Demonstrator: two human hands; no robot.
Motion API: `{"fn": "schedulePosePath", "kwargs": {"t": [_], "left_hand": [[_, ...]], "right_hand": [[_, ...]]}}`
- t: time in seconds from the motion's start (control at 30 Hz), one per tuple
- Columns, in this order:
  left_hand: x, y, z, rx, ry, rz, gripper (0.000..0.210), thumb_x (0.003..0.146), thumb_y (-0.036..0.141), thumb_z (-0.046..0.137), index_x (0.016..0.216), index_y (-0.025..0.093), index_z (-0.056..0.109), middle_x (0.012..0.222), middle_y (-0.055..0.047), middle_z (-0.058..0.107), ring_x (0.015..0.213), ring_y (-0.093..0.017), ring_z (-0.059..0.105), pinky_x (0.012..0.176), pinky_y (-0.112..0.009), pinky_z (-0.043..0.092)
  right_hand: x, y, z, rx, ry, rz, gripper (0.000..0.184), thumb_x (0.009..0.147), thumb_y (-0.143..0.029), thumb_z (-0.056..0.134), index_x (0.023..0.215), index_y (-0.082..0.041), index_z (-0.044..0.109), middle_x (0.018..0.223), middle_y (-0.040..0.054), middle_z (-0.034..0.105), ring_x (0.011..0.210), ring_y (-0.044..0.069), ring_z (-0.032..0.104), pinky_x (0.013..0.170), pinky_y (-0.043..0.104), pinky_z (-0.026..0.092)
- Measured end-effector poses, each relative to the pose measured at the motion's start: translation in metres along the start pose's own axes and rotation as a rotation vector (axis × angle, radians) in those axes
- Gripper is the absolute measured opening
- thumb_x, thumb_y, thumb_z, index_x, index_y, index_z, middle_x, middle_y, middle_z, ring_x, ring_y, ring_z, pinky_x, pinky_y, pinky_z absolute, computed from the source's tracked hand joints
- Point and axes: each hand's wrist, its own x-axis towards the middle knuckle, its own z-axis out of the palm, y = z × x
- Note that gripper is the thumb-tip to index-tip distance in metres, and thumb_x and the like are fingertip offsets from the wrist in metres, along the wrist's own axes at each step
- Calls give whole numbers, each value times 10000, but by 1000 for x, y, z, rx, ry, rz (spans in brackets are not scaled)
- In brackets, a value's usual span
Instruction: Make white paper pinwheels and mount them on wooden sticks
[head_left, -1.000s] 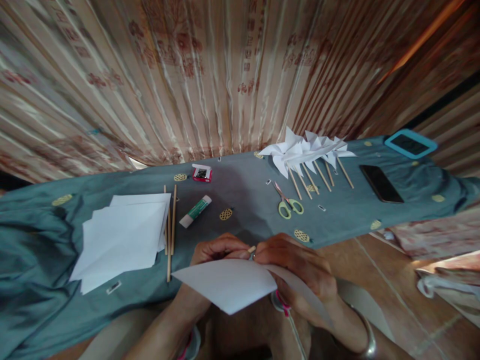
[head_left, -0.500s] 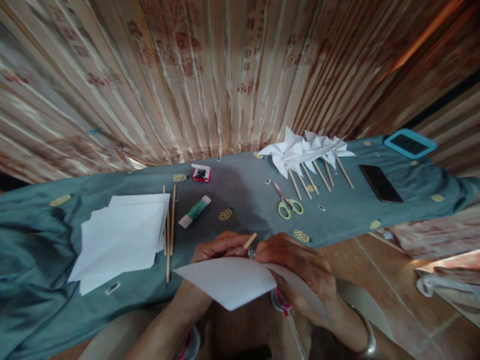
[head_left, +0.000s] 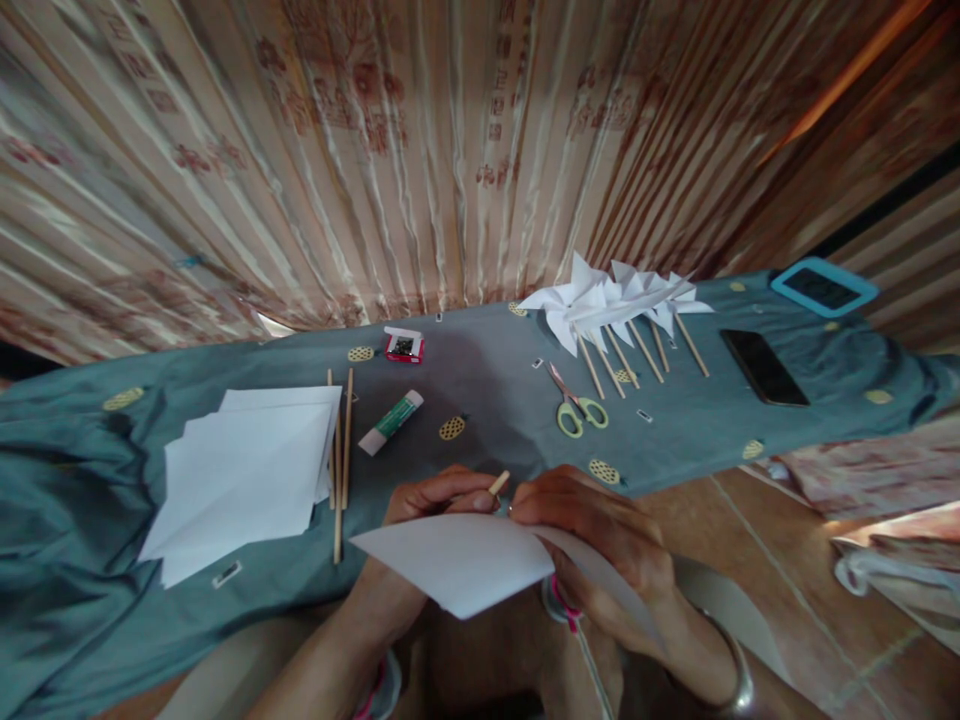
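Note:
My left hand [head_left: 435,499] is closed around a wooden stick [head_left: 499,483], whose tip pokes out above the fingers. My right hand [head_left: 592,520] pinches the folded white paper [head_left: 457,563] near its middle, close to the stick's tip. The paper's corners flare out below both hands. A tiny shiny point, perhaps a pin, shows at the right fingertips, but its kind is too small to make out. Beyond the hands, an opened red-and-white box [head_left: 404,346] of small dark items and a green-and-white glue stick [head_left: 391,423] lie on the cloth.
Square white paper sheets [head_left: 240,480] are stacked at left beside several wooden sticks [head_left: 346,440]. Green-handled scissors [head_left: 576,411] lie right of centre. Several paper pinwheels [head_left: 600,300] rest at the back, with a black phone [head_left: 763,367] and a blue-framed tablet [head_left: 823,287] further right.
The stick's tip has shifted very slightly down and left in my left hand. Otherwise both hands and the paper hold nearly the same place.

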Motion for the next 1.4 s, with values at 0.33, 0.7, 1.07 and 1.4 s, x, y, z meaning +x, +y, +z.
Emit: {"fn": "schedulePosePath", "kwargs": {"t": [0.33, 0.7, 1.07, 1.4], "left_hand": [[-4, 9, -1, 89, -48, 88, 120, 663, 242, 701, 740, 240, 794, 722, -35, 705, 683, -174, 613, 629, -267, 476], [-9, 11, 0, 77, -63, 119, 133, 649, 251, 726, 757, 276, 801, 727, -43, 712, 689, -185, 631, 609, -255, 489], [-6, 2, -3, 25, -76, 132, 141, 666, 228, 739, 783, 281, 798, 740, -46, 709, 704, -168, 624, 652, -257, 478], [-9, 11, -3, 73, -77, 140, 146, 664, 235, 735, 780, 300, 795, 745, -46, 716, 693, -164, 620, 640, -253, 470]], "right_hand": [[2, -4, -2, -42, -1, 37, 181, 916, -180, 518, 1057, -183, 632, 868, 70, 711, 806, 189, 675, 706, 344, 571], [-1, -3, 0, -10, 34, -16, 217, 921, -177, 543, 1123, -179, 623, 918, 79, 704, 838, 192, 671, 701, 348, 567], [-1, -4, -2, -36, 5, 38, 200, 925, -171, 526, 1089, -190, 638, 908, 69, 706, 832, 187, 675, 697, 335, 567], [7, -8, 0, 18, 72, 82, 146, 934, -200, 529, 993, -206, 663, 804, 44, 713, 770, 169, 676, 660, 312, 563]]}}
